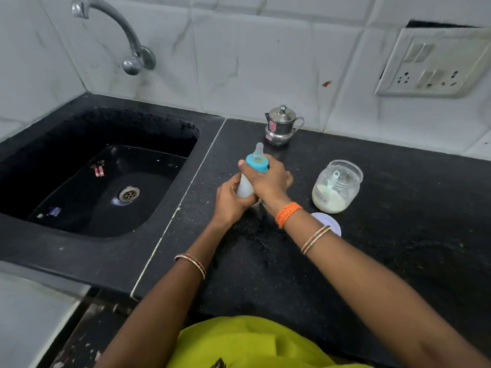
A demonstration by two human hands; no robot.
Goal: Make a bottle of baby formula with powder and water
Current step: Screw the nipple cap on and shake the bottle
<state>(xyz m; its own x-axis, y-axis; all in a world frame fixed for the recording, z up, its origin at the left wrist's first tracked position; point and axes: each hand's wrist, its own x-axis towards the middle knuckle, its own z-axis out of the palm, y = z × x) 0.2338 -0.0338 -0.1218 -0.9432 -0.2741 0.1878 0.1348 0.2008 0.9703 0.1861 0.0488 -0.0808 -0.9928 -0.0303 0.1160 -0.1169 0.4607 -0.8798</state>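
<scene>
A baby bottle [244, 188] with milky white contents stands on the black counter [398, 235], its blue collar and clear teat on top. My left hand [229, 201] wraps the bottle's body from the left. Fingers of my right hand [268, 179] close around the blue collar from above. To the right stands an open glass jar [337, 185] holding white powder and a pale scoop. The jar's white lid [328, 221] lies flat on the counter, partly hidden behind my right wrist.
A small lidded steel pot [281, 126] stands near the back wall behind the bottle. A black sink [111, 181] with a drain sits to the left under a wall tap [117, 33]. A switchboard [430, 59] hangs on the tiled wall at right.
</scene>
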